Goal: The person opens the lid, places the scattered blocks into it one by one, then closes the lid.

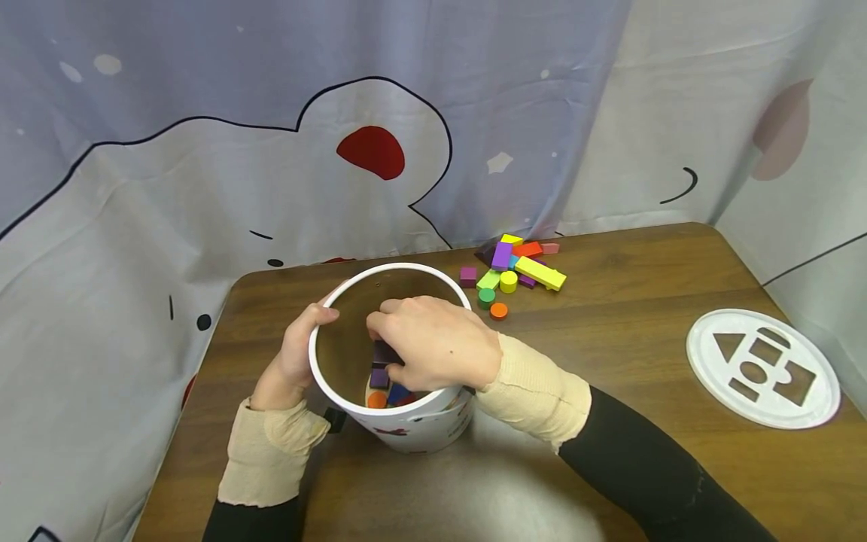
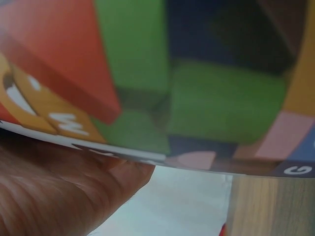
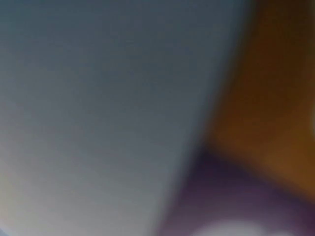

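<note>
A white bucket (image 1: 423, 436) with a printed outside stands tilted on the table. My left hand (image 1: 298, 350) holds its rim on the left, thumb hooked over the edge. In the left wrist view the printed wall fills the top, with part of that hand (image 2: 74, 187) against it. Inside the bucket is my right hand (image 1: 440, 342), its curled fingers and thumb around a dark purple block (image 1: 384, 352). Below lie a purple block (image 1: 379, 378), an orange round block (image 1: 376, 400) and a blue block (image 1: 398, 393). The right wrist view is blurred.
Behind the bucket, on the right, is a pile of coloured blocks, among them a long yellow block (image 1: 539, 273), a green round block (image 1: 486, 298) and an orange disc (image 1: 498, 311). A white lid (image 1: 711, 391) with shaped holes lies at the table's right side. A printed curtain (image 1: 203, 173) hangs behind.
</note>
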Tool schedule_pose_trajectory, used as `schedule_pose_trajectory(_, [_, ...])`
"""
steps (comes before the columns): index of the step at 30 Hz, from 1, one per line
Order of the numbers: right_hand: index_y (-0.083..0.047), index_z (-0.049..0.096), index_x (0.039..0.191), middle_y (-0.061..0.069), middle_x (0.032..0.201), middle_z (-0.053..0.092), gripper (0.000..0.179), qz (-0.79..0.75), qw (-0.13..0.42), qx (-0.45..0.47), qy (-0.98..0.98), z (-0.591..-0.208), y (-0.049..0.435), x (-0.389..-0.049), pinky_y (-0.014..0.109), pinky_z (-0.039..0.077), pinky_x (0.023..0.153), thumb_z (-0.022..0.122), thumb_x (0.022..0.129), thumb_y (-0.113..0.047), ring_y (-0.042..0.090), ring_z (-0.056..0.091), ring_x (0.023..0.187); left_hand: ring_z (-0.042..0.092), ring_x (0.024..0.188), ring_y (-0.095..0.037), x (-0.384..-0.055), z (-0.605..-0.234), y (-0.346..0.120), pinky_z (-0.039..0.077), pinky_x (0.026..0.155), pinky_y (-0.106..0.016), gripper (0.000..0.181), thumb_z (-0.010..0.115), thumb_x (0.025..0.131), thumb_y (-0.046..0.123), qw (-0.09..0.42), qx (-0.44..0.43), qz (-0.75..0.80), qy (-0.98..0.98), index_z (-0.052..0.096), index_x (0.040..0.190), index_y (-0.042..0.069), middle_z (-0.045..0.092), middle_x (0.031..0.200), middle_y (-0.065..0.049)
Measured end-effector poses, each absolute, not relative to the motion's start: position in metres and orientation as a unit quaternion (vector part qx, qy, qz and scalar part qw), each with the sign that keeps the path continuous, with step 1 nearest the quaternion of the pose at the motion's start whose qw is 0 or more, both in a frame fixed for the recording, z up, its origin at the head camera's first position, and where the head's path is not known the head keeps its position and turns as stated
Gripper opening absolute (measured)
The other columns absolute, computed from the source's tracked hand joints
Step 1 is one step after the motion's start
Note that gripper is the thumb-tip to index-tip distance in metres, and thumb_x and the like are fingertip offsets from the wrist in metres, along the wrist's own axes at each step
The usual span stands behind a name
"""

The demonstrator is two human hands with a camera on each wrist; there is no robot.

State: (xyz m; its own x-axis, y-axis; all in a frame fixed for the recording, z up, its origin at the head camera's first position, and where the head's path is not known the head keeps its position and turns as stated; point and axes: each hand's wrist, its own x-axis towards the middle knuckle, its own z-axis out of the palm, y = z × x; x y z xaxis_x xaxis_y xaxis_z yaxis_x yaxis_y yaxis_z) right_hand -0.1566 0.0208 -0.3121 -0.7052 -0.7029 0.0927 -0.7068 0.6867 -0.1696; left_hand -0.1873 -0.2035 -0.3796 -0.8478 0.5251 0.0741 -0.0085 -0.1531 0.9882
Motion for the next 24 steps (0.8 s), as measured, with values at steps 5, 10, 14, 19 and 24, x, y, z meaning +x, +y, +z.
schedule_pose_trajectory(5, [-0.02, 0.068, 0.101, -0.007, 0.091, 0.064, 0.023, 0.085, 0.001, 0.382, -0.92, -0.3123, 0.0205, -0.1562, 0.03, 0.052, 0.072, 0.078, 0.083, -0.032, 0.011, 0.061, 0.079, 0.057, 0.121, -0.012, -0.187, -0.3797, -0.2041, 0.046, 0.105, -0.03, 0.052, 0.024, 0.096, 0.015, 0.184, 0.207, 0.733, 0.621, 0.042, 0.145, 0.013, 0.06, 0.131, 0.004])
schedule_pose_trajectory(10, [-0.019, 0.07, 0.114, -0.005, 0.099, 0.067, 0.046, 0.062, 0.009, 0.391, -0.918, -0.3131, 0.0199, -0.156, 0.032, 0.054, 0.08, 0.079, 0.082, -0.05, 0.014, 0.064, 0.09, 0.057, 0.12, -0.013, -0.1876, -0.3798, -0.2039, 0.047, 0.105, -0.031, 0.051, 0.025, 0.096, 0.015, 0.189, 0.213, 0.734, 0.617, 0.044, 0.144, 0.015, 0.06, 0.131, 0.002])
schedule_pose_trajectory(14, [-0.02, 0.07, 0.115, -0.005, 0.099, 0.066, 0.049, 0.063, 0.024, 0.394, -0.917, -0.3136, 0.0201, -0.1563, 0.032, 0.053, 0.082, 0.078, 0.082, -0.055, 0.015, 0.063, 0.093, 0.059, 0.119, -0.013, -0.1879, -0.3797, -0.2037, 0.048, 0.104, -0.031, 0.049, 0.025, 0.097, 0.016, 0.188, 0.211, 0.737, 0.613, 0.046, 0.141, 0.016, 0.062, 0.13, 0.002])
schedule_pose_trajectory(19, [-0.02, 0.07, 0.115, -0.006, 0.097, 0.064, 0.05, 0.069, 0.035, 0.394, -0.916, -0.3136, 0.0203, -0.1559, 0.031, 0.051, 0.08, 0.078, 0.081, -0.056, 0.015, 0.061, 0.092, 0.057, 0.123, -0.013, -0.1874, -0.3795, -0.2032, 0.046, 0.106, -0.033, 0.051, 0.025, 0.096, 0.016, 0.185, 0.199, 0.73, 0.627, 0.045, 0.143, 0.016, 0.06, 0.132, 0.003])
schedule_pose_trajectory(24, [-0.02, 0.071, 0.117, -0.006, 0.097, 0.064, 0.051, 0.07, 0.039, 0.394, -0.915, -0.3139, 0.0203, -0.1558, 0.03, 0.051, 0.081, 0.078, 0.081, -0.057, 0.014, 0.06, 0.092, 0.055, 0.125, -0.015, -0.1872, -0.3792, -0.2033, 0.044, 0.107, -0.035, 0.055, 0.025, 0.095, 0.017, 0.184, 0.191, 0.721, 0.64, 0.043, 0.146, 0.014, 0.058, 0.134, 0.002])
